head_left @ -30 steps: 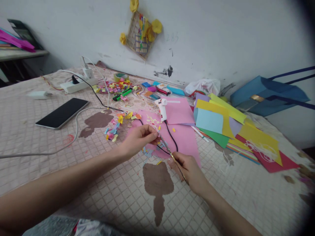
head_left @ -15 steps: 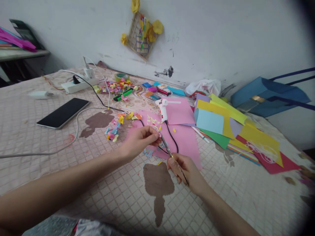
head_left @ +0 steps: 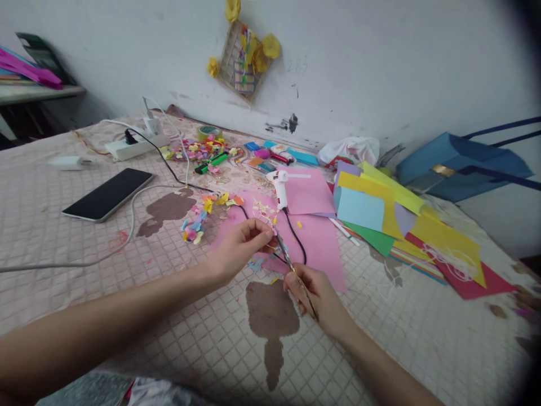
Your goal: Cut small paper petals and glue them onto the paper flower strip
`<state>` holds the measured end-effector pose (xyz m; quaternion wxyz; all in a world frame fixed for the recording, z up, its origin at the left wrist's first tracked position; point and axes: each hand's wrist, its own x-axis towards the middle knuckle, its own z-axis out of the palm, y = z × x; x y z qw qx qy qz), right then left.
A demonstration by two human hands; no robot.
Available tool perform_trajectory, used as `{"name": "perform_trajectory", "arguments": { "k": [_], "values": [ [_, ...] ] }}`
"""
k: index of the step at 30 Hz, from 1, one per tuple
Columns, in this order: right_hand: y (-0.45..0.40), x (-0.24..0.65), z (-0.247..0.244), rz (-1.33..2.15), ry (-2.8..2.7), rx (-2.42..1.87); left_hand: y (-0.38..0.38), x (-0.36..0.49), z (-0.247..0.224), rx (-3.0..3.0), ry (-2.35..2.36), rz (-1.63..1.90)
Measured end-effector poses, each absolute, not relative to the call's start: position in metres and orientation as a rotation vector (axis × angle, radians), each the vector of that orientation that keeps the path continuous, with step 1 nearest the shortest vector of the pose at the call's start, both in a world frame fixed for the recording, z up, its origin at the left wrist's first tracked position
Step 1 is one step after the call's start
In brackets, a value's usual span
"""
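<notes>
My right hand (head_left: 310, 290) is closed round a slim, long metal tool (head_left: 285, 255), whose tip reaches up to the fingertips of my left hand (head_left: 249, 241). Those left fingers are pinched together; what they hold is too small to name. Beneath both hands lies pink paper (head_left: 323, 242) strewn with small yellow and blue scraps. A white glue gun (head_left: 279, 189) with a black cord rests on the paper just beyond my hands. Left of it curves a strip of colourful paper pieces (head_left: 207, 207).
A dark phone (head_left: 110, 194), white power strip (head_left: 127, 148) and loose cables lie at the left. Coloured sheets (head_left: 361, 210) are piled at the right, near a blue bag (head_left: 459, 163). Green cutter (head_left: 211, 163) and tape roll (head_left: 209, 133) sit at the back.
My right hand and the metal tool have shifted slightly left, and the tool's angle has changed a little. My left hand is nearly still.
</notes>
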<state>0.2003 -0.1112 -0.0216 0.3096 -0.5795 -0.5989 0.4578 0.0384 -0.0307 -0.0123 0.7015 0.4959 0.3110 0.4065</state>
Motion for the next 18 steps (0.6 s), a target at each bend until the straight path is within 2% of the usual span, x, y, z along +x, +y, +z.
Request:
{"name": "perform_trajectory", "arguments": {
  "k": [18],
  "values": [
    [-0.1135,0.1968,-0.0258,1.07,-1.672,-1.57,-0.0325,0.0401,-0.0127,1.052,0.683,0.926]
  ]
}}
